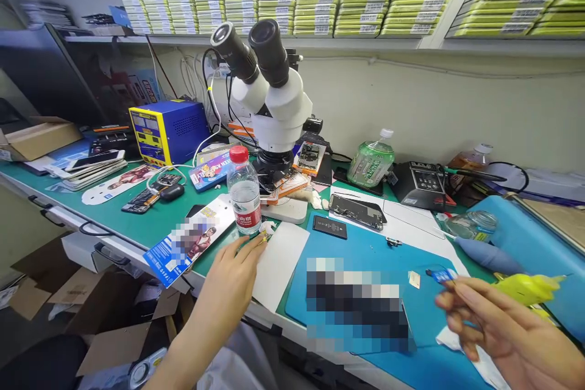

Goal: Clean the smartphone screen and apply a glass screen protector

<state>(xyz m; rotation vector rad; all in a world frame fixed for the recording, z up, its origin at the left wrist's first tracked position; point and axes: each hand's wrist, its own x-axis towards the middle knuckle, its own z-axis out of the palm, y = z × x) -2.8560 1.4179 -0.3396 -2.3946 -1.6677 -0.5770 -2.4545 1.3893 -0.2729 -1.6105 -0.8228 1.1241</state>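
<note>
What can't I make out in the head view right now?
All in the head view:
Dark object on the blue mat: pixelation covers its details.
Left hand: what its fingertips meet is too small to identify and partly covered by them.
Blue piece in the right hand: markings too small; near end hidden by fingers.
Right forearm: cut off by the picture's edge.

Two hands — one microscope, one red-capped bottle
</note>
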